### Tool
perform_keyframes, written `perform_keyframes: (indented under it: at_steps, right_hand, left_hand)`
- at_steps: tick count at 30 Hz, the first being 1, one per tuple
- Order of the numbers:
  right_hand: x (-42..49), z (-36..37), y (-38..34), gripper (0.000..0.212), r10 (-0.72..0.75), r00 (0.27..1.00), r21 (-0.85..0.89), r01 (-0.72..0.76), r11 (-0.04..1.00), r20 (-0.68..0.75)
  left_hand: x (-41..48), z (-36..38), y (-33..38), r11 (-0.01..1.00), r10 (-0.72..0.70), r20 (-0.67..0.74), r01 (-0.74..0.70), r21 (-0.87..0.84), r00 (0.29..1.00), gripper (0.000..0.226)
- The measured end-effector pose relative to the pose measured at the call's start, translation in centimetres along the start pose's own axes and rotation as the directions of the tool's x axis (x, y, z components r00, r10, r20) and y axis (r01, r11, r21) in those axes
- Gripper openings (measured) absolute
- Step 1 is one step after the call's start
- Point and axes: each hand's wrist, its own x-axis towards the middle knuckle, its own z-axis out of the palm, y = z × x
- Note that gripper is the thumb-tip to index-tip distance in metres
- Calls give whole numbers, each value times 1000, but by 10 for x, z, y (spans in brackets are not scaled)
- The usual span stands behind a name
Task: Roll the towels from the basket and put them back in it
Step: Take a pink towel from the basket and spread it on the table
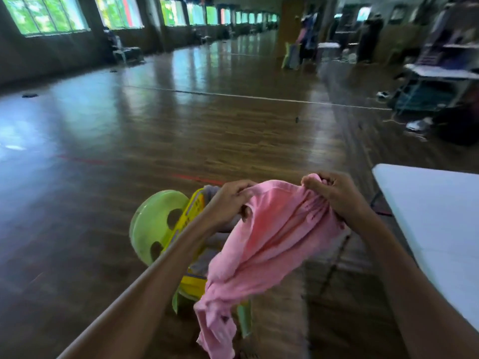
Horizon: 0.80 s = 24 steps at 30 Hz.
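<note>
Head view: pink towel (272, 237), held up in two hands.
Left hand (230, 195) and right hand (334, 195) each pinch the towel's upper edge, fingers curled; the cloth hangs unrolled above the yellow basket (193, 213) on a green chair (153, 226). White table (435, 216) at right.

A pink towel (269, 242) is held up by its top edge, pinched by the left grip (230, 195) at one end and the right grip (334, 195) at the other. The rest is hung down over a yellow basket (190, 216), which is set on a green chair (153, 224). A white surface (435, 216) is seen at the right.
</note>
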Motion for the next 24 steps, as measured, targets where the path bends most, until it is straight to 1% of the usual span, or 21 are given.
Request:
perform_keyframes:
  at_steps: [2, 4, 6, 9, 11, 13, 16, 19, 22, 24]
  right_hand:
    - [-22, -28, -7, 15, 22, 999, -45, -24, 999, -37]
    - [-39, -53, -8, 17, 53, 995, -62, -58, 996, -88]
    - [-50, -78, -4, 19, 81, 984, -54, -91, 994, -161]
    - [-49, -113, 14, 20, 149, 948, 18, -150, 989, -283]
    - [-38, -136, 29, 30, 189, 926, 66, -177, 982, -327]
    - [-21, -159, 44, 39, 208, 916, 87, -189, 978, -344]
    - [19, -201, 71, 32, 240, 911, 143, -203, 969, -335]
    - [77, -251, 107, 23, 265, 912, 200, -210, 957, -313]
    - [145, -304, 145, 26, 278, 908, 202, -222, 954, -315]
    - [190, -337, 167, 30, 284, 910, 176, -240, 955, -301]
  left_hand:
    - [5, 33, 21, 999, 5, 100, 0, -44, 995, 29]
    - [15, 62, 38, 998, 40, 152, -34, -45, 988, 30]
    - [31, 89, 50, 996, 70, 134, -63, -57, 989, 29]
    - [70, 122, 61, 997, 37, 96, -31, -66, 995, 21]
    - [102, 143, 67, 999, 42, 83, -40, -26, 996, 20]
    - [139, 161, 74, 998, 64, 55, -64, 7, 996, 21]
    - [211, 188, 81, 998, 38, -18, -39, -44, 999, 20]
    - [293, 221, 89, 998, 36, -52, -39, -52, 998, 19]
    - [377, 257, 101, 998, 42, -110, -47, -36, 993, 14]
    - [432, 279, 108, 998, 43, -150, -49, -33, 988, 16]
